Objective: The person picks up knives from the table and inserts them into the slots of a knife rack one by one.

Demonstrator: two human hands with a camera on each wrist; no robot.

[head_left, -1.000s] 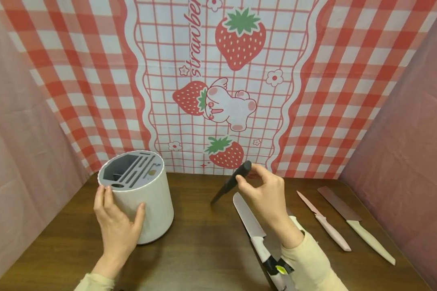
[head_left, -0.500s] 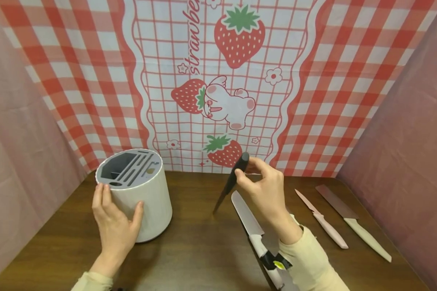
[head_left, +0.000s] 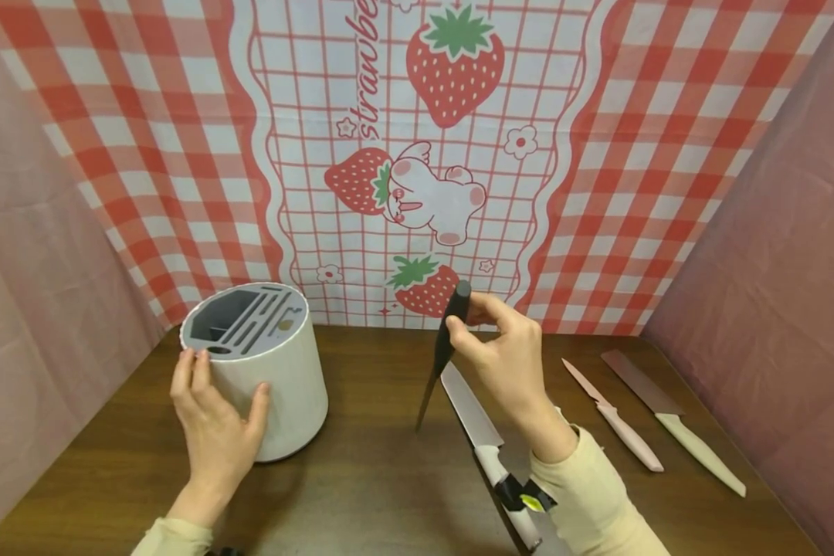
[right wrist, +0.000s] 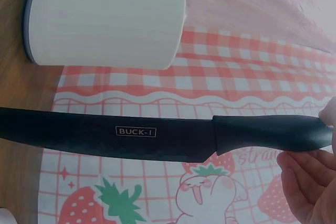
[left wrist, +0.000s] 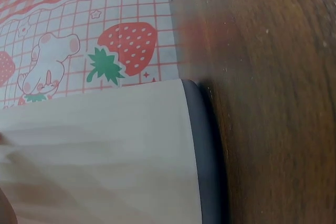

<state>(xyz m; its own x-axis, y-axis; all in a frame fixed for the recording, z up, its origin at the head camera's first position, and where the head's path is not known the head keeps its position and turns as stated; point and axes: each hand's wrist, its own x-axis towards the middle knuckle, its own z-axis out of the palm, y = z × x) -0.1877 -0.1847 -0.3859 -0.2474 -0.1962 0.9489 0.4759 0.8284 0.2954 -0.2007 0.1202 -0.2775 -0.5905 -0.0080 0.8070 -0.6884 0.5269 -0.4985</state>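
In the head view my right hand [head_left: 510,371] pinches a black-handled knife [head_left: 443,340] near the handle's end, thumb on one side and fingers on the other. The knife hangs tip down above the table, nearly upright. In the right wrist view its dark blade [right wrist: 105,137] carries the lettering "BUCK-1". My left hand [head_left: 215,440] rests against a white round knife block [head_left: 288,409], fingertips at the rim and thumb along the side. The block's grey top [head_left: 229,316] has several slots and one large opening. In the left wrist view the block's wall [left wrist: 105,156] fills the lower left.
A broad-bladed knife with a white handle [head_left: 474,409] lies below my right hand, partly hidden by the wrist. To the right lie a pink knife [head_left: 625,436] and a cleaver with a pale green handle [head_left: 702,452]. A strawberry-print cloth [head_left: 417,139] hangs behind the table.
My right hand has tilted the black-handled knife from slanted to almost upright, its tip swinging down and slightly right. The left hand stays at the knife block.
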